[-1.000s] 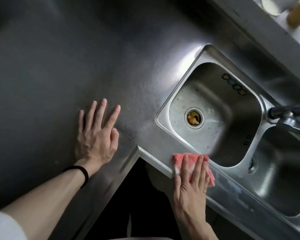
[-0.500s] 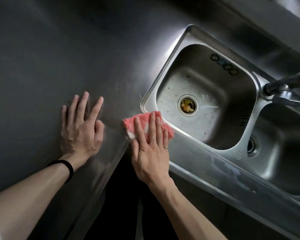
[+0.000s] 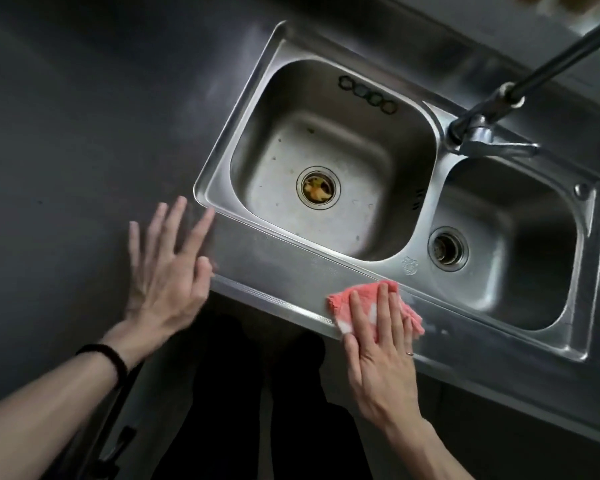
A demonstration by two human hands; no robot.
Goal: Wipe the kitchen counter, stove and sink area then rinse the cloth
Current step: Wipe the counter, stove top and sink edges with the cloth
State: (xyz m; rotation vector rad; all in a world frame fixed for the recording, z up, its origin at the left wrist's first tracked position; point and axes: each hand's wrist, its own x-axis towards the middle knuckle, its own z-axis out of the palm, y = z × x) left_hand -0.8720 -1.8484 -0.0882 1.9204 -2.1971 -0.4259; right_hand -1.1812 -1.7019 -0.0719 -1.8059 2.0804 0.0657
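A pink cloth (image 3: 342,299) lies flat on the front strip of the steel counter (image 3: 284,268), just before the double sink (image 3: 219,174). My right hand (image 3: 378,344) presses it down with straight fingers spread over it. My left hand (image 3: 168,271) lies flat with fingers spread on the counter at the inner corner, left of the sink. The big left basin has food scraps in its drain (image 3: 317,189). The smaller right basin (image 3: 520,251) has a dark drain.
A dark tap (image 3: 478,123) with a long spout rises between the basins at the back. The counter stretches far to the left and behind the sink. Its front edge forms an inner corner by my left hand, with dark floor and my legs below.
My right hand has slid the cloth to the right along the front strip, from the corner to in front of the divider between the basins. My left hand stays flat near the corner.
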